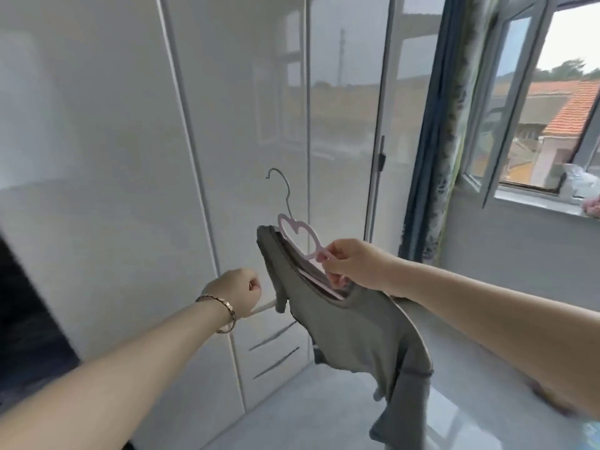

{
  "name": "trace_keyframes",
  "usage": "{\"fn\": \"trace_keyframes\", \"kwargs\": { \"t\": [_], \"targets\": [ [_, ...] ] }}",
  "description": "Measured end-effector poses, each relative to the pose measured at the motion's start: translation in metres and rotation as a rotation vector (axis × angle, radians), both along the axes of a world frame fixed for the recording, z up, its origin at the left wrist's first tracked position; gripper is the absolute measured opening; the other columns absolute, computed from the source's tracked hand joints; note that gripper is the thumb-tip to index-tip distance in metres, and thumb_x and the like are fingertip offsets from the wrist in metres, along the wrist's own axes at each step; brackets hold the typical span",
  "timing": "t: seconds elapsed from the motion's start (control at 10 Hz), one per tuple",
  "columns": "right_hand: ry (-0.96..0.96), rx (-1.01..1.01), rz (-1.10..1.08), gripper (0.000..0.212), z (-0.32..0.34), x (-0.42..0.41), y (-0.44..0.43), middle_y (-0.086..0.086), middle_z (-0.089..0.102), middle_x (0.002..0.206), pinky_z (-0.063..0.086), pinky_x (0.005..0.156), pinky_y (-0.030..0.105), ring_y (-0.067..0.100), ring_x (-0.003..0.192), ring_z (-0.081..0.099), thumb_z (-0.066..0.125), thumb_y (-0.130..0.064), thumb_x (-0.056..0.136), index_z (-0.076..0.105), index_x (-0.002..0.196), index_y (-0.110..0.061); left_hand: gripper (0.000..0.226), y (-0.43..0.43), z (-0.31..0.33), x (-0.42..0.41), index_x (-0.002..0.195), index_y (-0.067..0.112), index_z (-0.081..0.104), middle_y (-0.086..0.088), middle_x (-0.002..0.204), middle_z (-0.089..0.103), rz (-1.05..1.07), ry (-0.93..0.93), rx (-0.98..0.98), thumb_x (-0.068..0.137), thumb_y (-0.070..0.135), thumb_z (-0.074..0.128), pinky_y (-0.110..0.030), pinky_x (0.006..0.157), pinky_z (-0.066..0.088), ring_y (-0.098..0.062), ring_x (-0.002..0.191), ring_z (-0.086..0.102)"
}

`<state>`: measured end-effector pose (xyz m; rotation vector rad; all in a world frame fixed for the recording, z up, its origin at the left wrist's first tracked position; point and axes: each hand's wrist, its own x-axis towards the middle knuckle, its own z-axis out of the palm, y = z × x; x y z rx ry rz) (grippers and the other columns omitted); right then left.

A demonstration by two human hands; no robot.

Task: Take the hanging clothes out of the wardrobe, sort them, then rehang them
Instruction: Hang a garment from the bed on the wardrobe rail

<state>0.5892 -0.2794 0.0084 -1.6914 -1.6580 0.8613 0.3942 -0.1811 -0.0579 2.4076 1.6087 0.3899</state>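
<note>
The grey garment (354,332) sits in the lower centre of the frame, in mid-air in front of the wardrobe (130,157). It is only partly seated on the pink hanger (297,233). One shoulder is bunched near the hanger's left tip, and the neckline gapes around the pink bar.

The likely failure is the fabric sliding off one arm of the hanger, because the hanger is tilted and the body of the cloth pulls down towards the lower right. The metal hook could also scrape the glossy wardrobe door close behind it if the hanger is swung forward carelessly.

The hook's stem rises towards the upper left of the frame, and its curl opens to the left. The garment's long axis runs diagonally from frame centre down to the lower right, where its hem hangs loose.

The right hand (354,264) pinches the hanger's pink frame just below the heart-shaped cut-out, thumb and forefinger closed on it. The left hand (238,289), with a bracelet (220,315) on the wrist, is curled into a fist around a pale bar that looks like the hanger's outer arm.

The wardrobe doors in view are closed, with drawers (276,352) below. A dark opening shows at the lower left edge. A curtain (435,131) and an open window (532,102) fill the upper right.
</note>
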Motion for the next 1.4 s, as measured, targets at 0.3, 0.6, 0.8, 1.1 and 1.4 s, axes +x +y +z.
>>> {"fn": "trace_keyframes", "kwargs": {
  "t": [0.3,0.6,0.8,1.1,1.4],
  "targets": [
    [0.071,0.075,0.226,0.037,0.024,-0.174,0.061,0.004,0.051,0.056,0.040,0.057,0.020,0.013,0.047,0.046,0.045,-0.011,0.096,0.048,0.059,-0.013,0.023,-0.024,0.032,-0.189,0.069,0.023,0.050,0.002,0.084,0.060,0.395,-0.007,0.041,0.088,0.016,0.040,-0.030,0.075,0.048,-0.022,0.082,0.058],
    [0.031,-0.037,0.270,0.040,0.049,-0.375,0.129,0.000,0.048,0.034,0.038,0.053,0.022,0.007,0.024,0.044,0.044,-0.002,0.094,0.046,0.054,-0.007,0.027,-0.025,0.076,-0.396,0.068,0.025,0.052,0.005,0.077,0.059,0.680,0.030,0.099,0.089,0.013,0.039,-0.024,0.062,0.041,-0.020,0.077,0.059],
    [0.051,0.034,0.218,0.034,0.080,-0.480,0.180,0.009,0.049,0.059,0.046,0.054,0.025,0.019,0.051,0.047,0.046,0.000,0.092,0.045,0.058,-0.006,0.027,0.011,0.113,-0.508,0.061,0.020,0.051,0.000,0.075,0.063,0.784,-0.046,0.191,0.086,0.012,0.043,-0.028,0.068,0.049,-0.023,0.080,0.066],
    [0.116,0.186,0.269,0.032,0.166,-0.610,0.280,-0.004,0.046,0.025,0.045,0.052,0.024,0.017,0.052,0.048,0.042,0.000,0.093,0.042,0.063,-0.010,0.022,0.079,0.174,-0.604,0.085,0.015,0.059,-0.001,0.082,0.057,0.806,0.210,0.329,0.091,0.017,0.038,-0.023,0.064,0.040,-0.022,0.077,0.054],
    [0.046,0.214,0.271,0.039,0.209,-0.743,0.425,-0.001,0.069,0.074,0.037,0.052,0.018,0.014,0.060,0.051,0.042,-0.008,0.096,0.030,0.059,-0.010,0.019,0.167,0.206,-0.663,0.077,0.024,0.053,0.004,0.086,0.058,0.904,0.119,0.427,0.090,0.019,0.039,-0.025,0.066,0.041,-0.021,0.082,0.058]
  ]
}}
